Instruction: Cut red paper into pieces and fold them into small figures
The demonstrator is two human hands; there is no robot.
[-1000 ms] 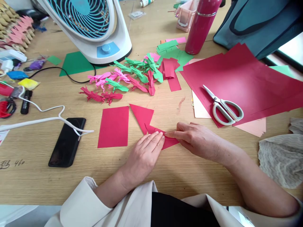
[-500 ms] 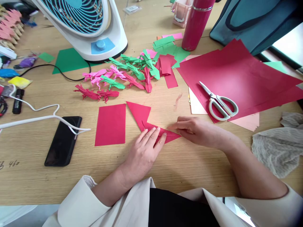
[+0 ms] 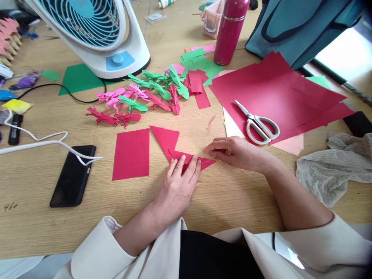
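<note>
My left hand [image 3: 181,184] lies flat with its fingers stretched over a folded red paper [image 3: 165,135], pressing it to the table. The paper has a triangular flap at its upper left and a long pointed end at the right. My right hand [image 3: 232,152] is just above that pointed end, its fingers bent and drawn together. Nothing shows between those fingers. A flat red paper rectangle [image 3: 131,155] lies to the left of the folded one. Part of the folded paper is hidden under my left hand.
Folded paper figures [image 3: 145,93] in pink, green and red lie behind, near a fan [image 3: 124,58]. Scissors [image 3: 258,126] rest on large red sheets [image 3: 279,89] at right, with a bottle [image 3: 231,35] beyond. A phone [image 3: 72,176], white hanger-like piece [image 3: 52,143] and grey cloth [image 3: 337,166] lie around.
The camera view has shifted slightly. My left hand's fingers have changed position on the folded paper, and my right hand has lifted a little off its edge.
</note>
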